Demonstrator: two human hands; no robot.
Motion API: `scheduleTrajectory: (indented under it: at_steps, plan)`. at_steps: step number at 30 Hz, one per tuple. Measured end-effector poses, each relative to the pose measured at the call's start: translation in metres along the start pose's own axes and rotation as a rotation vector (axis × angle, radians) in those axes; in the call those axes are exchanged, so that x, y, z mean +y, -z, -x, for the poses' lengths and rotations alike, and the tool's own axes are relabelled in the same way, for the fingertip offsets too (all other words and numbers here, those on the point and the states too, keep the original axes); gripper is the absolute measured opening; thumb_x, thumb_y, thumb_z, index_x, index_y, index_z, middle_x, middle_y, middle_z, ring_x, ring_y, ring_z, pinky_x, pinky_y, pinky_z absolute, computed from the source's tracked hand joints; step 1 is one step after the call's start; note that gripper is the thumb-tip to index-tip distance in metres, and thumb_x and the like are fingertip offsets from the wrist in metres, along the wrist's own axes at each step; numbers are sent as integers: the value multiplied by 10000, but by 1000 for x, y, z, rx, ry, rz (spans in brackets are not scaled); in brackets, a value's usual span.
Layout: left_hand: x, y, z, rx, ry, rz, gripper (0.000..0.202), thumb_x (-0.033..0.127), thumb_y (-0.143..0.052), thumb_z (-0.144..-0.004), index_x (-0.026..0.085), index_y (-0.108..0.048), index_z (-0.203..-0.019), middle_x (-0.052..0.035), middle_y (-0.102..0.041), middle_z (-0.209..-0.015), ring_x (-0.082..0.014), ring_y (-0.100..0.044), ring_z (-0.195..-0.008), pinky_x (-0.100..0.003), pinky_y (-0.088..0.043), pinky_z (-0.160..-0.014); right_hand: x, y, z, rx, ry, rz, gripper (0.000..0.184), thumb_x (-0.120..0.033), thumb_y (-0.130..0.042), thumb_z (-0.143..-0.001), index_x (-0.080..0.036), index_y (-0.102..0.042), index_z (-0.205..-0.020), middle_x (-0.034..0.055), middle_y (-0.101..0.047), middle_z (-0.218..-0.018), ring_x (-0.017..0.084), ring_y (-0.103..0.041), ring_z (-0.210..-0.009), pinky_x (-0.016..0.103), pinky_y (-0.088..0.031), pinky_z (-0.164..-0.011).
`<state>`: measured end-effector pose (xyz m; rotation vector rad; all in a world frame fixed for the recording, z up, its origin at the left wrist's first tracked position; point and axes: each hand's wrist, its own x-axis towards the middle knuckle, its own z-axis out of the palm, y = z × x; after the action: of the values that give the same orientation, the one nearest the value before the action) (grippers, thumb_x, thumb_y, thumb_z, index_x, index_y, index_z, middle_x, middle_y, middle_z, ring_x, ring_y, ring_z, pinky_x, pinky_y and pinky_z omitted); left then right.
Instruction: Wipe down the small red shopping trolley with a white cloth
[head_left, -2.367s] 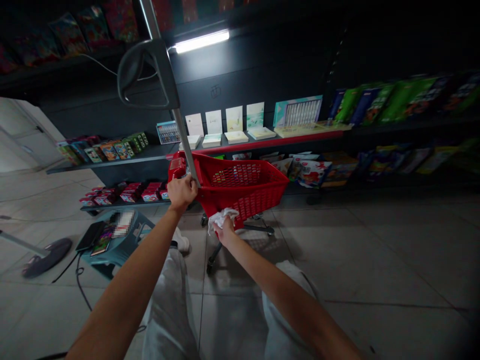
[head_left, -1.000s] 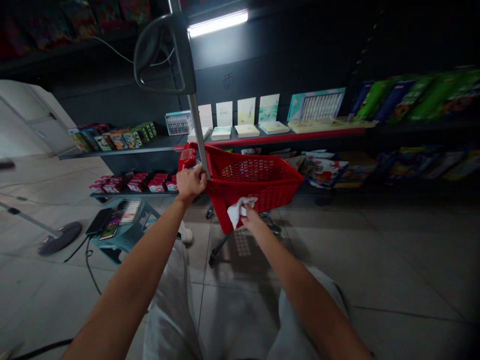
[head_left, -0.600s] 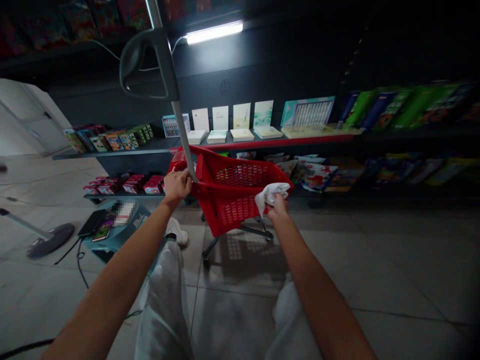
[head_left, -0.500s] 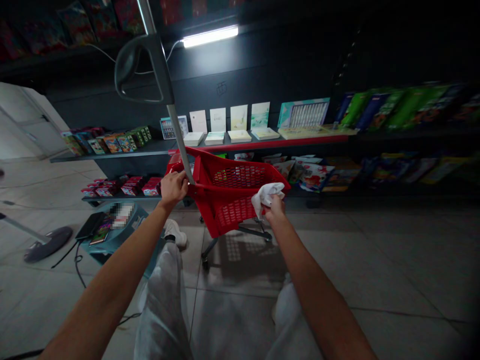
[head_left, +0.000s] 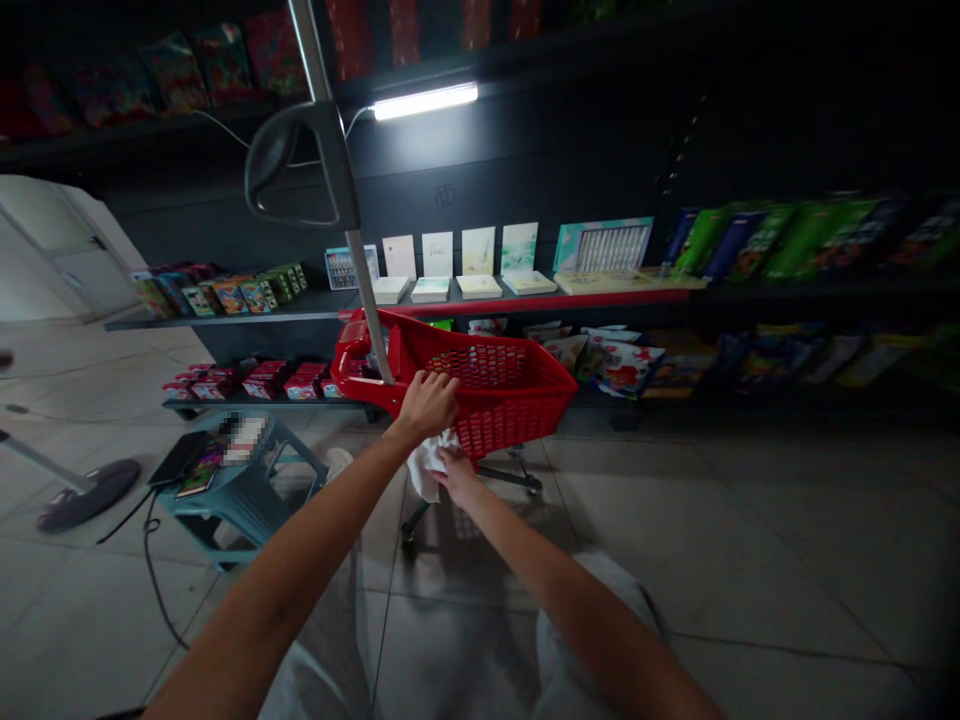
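Observation:
A small red plastic shopping cart [head_left: 517, 425] with perforated sides stands in front of me, a tall metal pole rising at its handle end. My left hand [head_left: 429, 405] is closed over the near top rim of its basket, just right of the pole. Below it, my right hand [head_left: 456, 472] grips a crumpled white cloth [head_left: 426, 468] against the lower near side of the basket. Part of the cloth hangs down, and some of it is hidden behind my hands.
Behind the cart runs a dark shelf [head_left: 450, 300] with books, boxes and snack bags. A blue-green plastic stool [head_left: 259, 500] holding a black device stands at left, its cable trailing on the floor. Farther left is a round pole base [head_left: 90, 495].
My left hand has moved right from the handle end onto the near rim. My right hand has carried the cloth left and down, from the far right end to below my left hand.

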<state>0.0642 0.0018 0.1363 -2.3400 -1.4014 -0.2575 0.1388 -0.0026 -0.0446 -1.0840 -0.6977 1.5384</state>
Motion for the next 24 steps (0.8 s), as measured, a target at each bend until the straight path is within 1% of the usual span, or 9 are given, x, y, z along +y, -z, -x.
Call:
scheduleTrajectory:
  at_steps: [2,3,5,9,11,13,15,18,24]
  plan:
    - [-4,1,-18,-197,119,-19,459,400,-375,-1042,130,-740,-1112,-178,-756,-1056,-299,-715,-996,-436,-487,-906,10,-5,0,29,-83,-29,262,-199,-673,-761,-247,-573,-998,10,-708,-957,199,-692,-887,359,-627,-710]
    - [-7,1,-25,-266,154,-26,534,462,-346,-1053,130,-764,-1071,-187,-764,-1031,-302,-727,-976,-419,-494,-871,12,-5,-1,38,-113,-43,270,-198,-684,-758,-242,-582,-1005,22,-711,-989,205,-697,-903,370,-631,-717]
    - [-15,0,-33,-343,158,-31,632,583,-342,-1038,140,-794,-1025,-197,-773,-1026,-306,-738,-986,-388,-497,-845,13,-5,-5,40,-146,-54,300,-181,-714,-736,-230,-603,-1010,37,-716,-1020,211,-703,-921,373,-637,-726]
    - [-28,-2,-41,-372,94,-42,694,730,-435,-953,152,-812,-1026,-199,-780,-1031,-315,-744,-1004,-364,-504,-824,18,-1,-12,-11,-162,-94,343,-125,-764,-668,-214,-642,-976,25,-739,-1008,203,-706,-949,346,-640,-759]
    - [-32,-5,-42,-392,81,-50,675,742,-507,-911,153,-812,-1037,-199,-780,-1038,-317,-747,-1000,-358,-506,-811,24,2,-14,-38,-184,-106,327,-106,-773,-642,-203,-659,-933,17,-748,-949,206,-710,-929,345,-642,-754]
    - [-34,-8,-43,-399,59,-60,619,711,-583,-880,161,-808,-1051,-194,-781,-1054,-312,-746,-1006,-347,-502,-809,31,6,-17,-31,-211,-96,298,-91,-769,-626,-193,-667,-887,10,-747,-875,213,-714,-889,348,-640,-730]
    - [-36,-11,-41,-384,25,-72,547,645,-627,-874,161,-805,-1057,-193,-779,-1064,-307,-744,-1014,-344,-498,-818,37,12,-20,4,-229,-84,276,-72,-750,-622,-187,-669,-859,5,-738,-820,216,-713,-848,346,-634,-699]
    - [-37,-12,-37,-357,-8,-87,484,555,-625,-888,140,-807,-1058,-207,-776,-1052,-311,-745,-1011,-357,-502,-825,41,25,-25,95,-243,-76,255,-41,-702,-632,-179,-654,-841,-2,-709,-755,204,-700,-768,330,-621,-643]
    - [-44,-11,-30,-361,7,-106,505,532,-597,-888,115,-816,-1071,-229,-775,-991,-338,-755,-970,-389,-525,-799,27,48,-38,273,-180,-133,184,-85,-710,-703,-187,-596,-806,-23,-674,-752,152,-681,-726,281,-630,-627]
